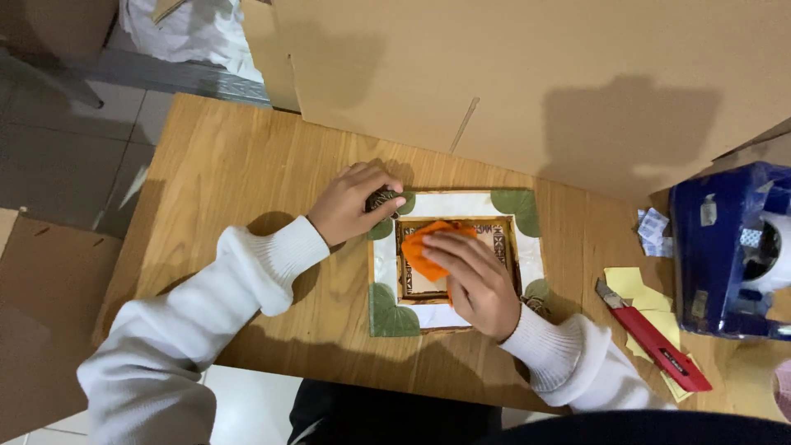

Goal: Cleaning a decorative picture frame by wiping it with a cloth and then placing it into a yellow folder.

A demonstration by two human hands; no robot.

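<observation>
A square picture frame (456,206) with a white border, green leaf-shaped corners and a patterned brown inner edge lies flat on the wooden table (239,173). My left hand (354,202) grips the frame's upper left corner, fingers curled over its edge. My right hand (474,280) rests flat over the frame's centre and presses an orange cloth (428,243) onto it. Both arms wear white ribbed sleeves. My right hand hides most of the frame's middle.
A large cardboard sheet (535,82) leans behind the table. To the right lie a red utility knife (655,342), yellow paper scraps (634,284) and a blue tape dispenser (729,247). Tiled floor and more cardboard (41,305) lie to the left.
</observation>
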